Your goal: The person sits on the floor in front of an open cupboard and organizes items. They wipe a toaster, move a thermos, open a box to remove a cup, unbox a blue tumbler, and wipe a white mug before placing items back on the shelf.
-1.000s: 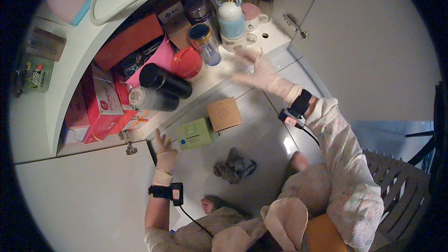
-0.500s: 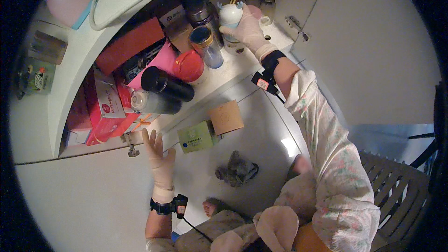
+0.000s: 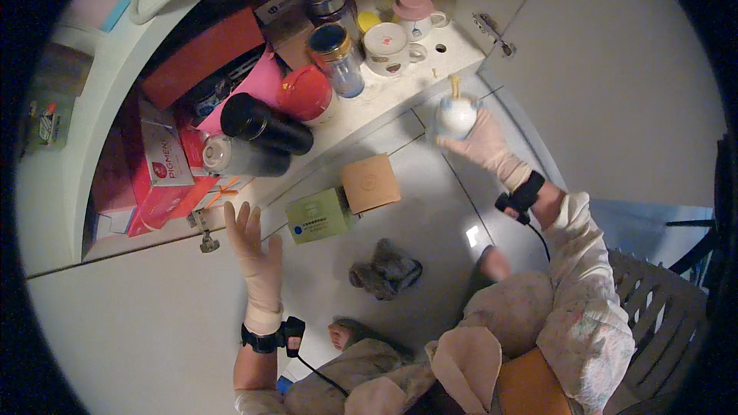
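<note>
In my gloved right hand (image 3: 488,146) is a small white round-topped straw cup (image 3: 457,117), with a yellow spout and pale blue side pieces. My fingers wrap round its side, above the floor just in front of the cabinet shelf. Behind it on the shelf sit a white mug (image 3: 386,44) turned upside down and another mug with a pink lid (image 3: 414,6). My gloved left hand (image 3: 257,261) is open with fingers spread, holding nothing, near a door hinge (image 3: 205,237) at the shelf's left end.
The shelf also holds a clear tumbler (image 3: 338,61), a red-lidded jar (image 3: 307,94), a black bottle (image 3: 265,124), a grey bottle (image 3: 246,157) and red boxes (image 3: 165,154). On the tiled floor lie a green box (image 3: 319,216), an orange box (image 3: 370,184) and a grey cloth (image 3: 386,269).
My right hand has lifted the straw cup off the shelf and brought it down and right, toward me, uncovering the upside-down mug. My left hand stays open, nearly in place.
</note>
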Motion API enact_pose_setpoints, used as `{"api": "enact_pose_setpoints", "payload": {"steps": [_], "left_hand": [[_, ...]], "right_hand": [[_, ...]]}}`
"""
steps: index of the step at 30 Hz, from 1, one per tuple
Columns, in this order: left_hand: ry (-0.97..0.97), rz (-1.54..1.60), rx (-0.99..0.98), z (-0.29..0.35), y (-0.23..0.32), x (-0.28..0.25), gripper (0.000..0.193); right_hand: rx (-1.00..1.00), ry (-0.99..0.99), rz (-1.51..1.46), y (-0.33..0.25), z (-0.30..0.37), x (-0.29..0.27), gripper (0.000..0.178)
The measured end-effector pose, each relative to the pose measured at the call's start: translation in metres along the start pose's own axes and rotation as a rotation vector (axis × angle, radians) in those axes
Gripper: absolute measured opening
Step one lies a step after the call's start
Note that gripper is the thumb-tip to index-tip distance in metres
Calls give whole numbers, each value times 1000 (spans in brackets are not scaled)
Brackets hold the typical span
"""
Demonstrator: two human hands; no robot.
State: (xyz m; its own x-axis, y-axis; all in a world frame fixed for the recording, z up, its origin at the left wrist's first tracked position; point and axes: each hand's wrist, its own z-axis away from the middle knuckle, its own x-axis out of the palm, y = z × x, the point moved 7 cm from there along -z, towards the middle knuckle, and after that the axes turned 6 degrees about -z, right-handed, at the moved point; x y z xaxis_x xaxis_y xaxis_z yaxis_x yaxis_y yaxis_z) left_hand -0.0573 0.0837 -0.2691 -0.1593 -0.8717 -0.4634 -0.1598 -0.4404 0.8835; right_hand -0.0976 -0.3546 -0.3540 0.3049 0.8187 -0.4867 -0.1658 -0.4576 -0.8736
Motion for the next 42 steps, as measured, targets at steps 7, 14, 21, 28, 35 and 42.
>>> {"api": "enact_pose_setpoints", "payload": {"steps": [7, 14, 21, 28, 35, 42], "left_hand": [[-76, -110, 114, -11, 14, 22, 92], [-109, -143, 113, -1, 15, 27, 91], [-118, -134, 139, -1, 18, 29, 91], [-123, -125, 108, 1, 16, 29, 90], [-131, -108, 95, 4, 16, 28, 90], [-172, -103, 72, 4, 17, 34, 90]], "right_hand": [[-29, -163, -175, 27, 52, 46, 82], [65, -329, -136, 23, 60, 62, 85], [50, -383, -169, 17, 68, 66, 89], [69, -411, -219, 12, 77, 69, 92], [55, -358, -268, 1, 80, 65, 50], [84, -424, -228, 15, 85, 73, 72]]}}
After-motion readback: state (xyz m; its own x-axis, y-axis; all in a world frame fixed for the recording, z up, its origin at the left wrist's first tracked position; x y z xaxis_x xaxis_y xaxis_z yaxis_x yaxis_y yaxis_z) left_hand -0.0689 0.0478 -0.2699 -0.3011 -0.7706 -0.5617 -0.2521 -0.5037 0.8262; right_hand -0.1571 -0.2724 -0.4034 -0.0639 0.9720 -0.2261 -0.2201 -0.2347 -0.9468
